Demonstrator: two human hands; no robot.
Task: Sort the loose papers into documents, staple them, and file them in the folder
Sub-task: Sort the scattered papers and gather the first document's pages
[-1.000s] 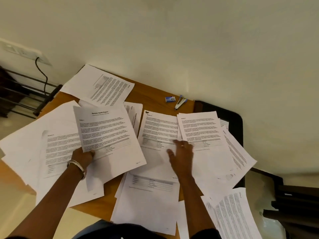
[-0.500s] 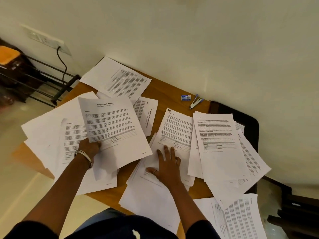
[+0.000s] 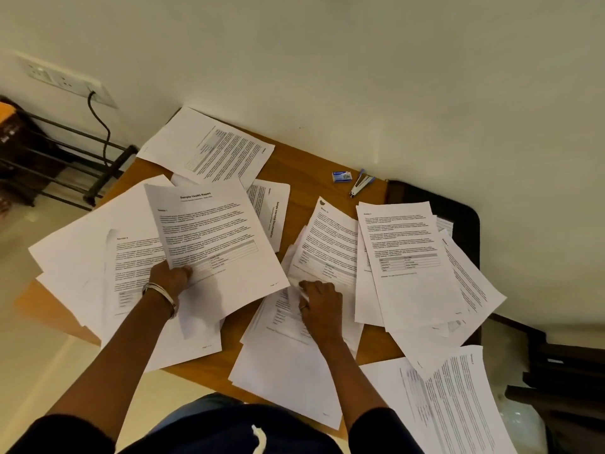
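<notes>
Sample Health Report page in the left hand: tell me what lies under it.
Under the Sample Health Report page, held by the left hand, lie other printed sheets on the wooden table. How many sheets it covers cannot be seen.

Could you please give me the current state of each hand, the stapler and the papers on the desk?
left hand: pinches the Sample Health Report page, lifted off the pile.
right hand: fingers curled on the middle sheets, gripping their lower edge.
stapler: lying untouched near the wall.
staple box: beside the stapler, apart from it.
loose papers: spread overlapping, unstapled.
</notes>
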